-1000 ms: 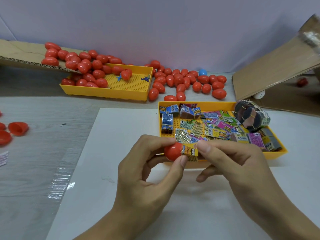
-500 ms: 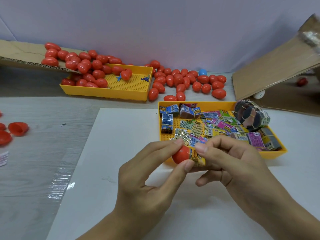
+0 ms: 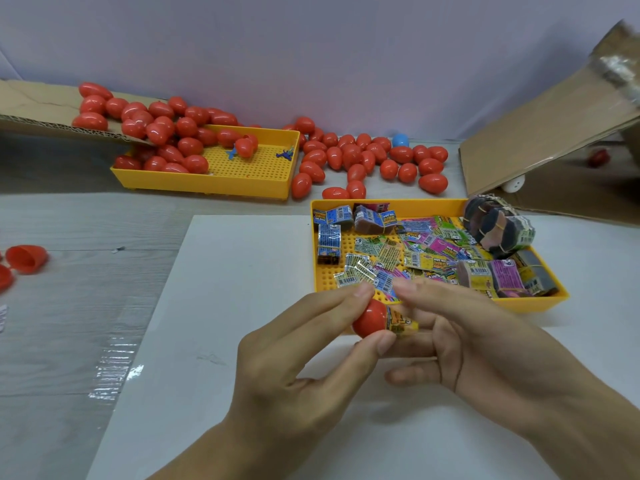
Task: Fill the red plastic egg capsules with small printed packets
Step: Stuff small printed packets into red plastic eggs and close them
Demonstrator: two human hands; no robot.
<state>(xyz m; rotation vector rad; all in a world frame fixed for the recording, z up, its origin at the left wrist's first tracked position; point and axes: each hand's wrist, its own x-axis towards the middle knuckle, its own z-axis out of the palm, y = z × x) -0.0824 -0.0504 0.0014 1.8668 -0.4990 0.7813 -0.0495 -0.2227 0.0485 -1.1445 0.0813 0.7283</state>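
— Two hands are seen above a white sheet (image 3: 242, 306) on the bench (image 3: 69, 306). What is held by the left hand (image 3: 298, 379)?

— A red egg capsule half (image 3: 370, 322) is pinched between the thumb below and the forefinger above, the fingers (image 3: 332, 306) closed narrowly on its rounded shell. Its open end is turned toward the right hand (image 3: 485, 348).

— And the right hand?

— A small yellow printed packet (image 3: 401, 322) is held at the capsule's mouth, touching the red rim. The forefinger is laid over the packet's top and the other fingers are curled beneath it; how far the packet sits inside the shell cannot be told, and the fingertip is blurred.

— Where is the stock kept?

— Loose packets (image 3: 426, 251) are heaped in a yellow tray (image 3: 540, 304) just beyond the hands, with banded bundles (image 3: 498, 226) stacked at its far right corner. A second yellow tray (image 3: 249, 183) is set farther back on the left, where closed red eggs (image 3: 166, 133) are spilled from a cardboard flap (image 3: 38, 109). More red eggs (image 3: 367, 157) are scattered on the bench between the trays, one blue egg (image 3: 400, 139) among them. Open red halves (image 3: 26, 258) are seen at the left edge, and a cardboard box (image 3: 547, 133) at the right.
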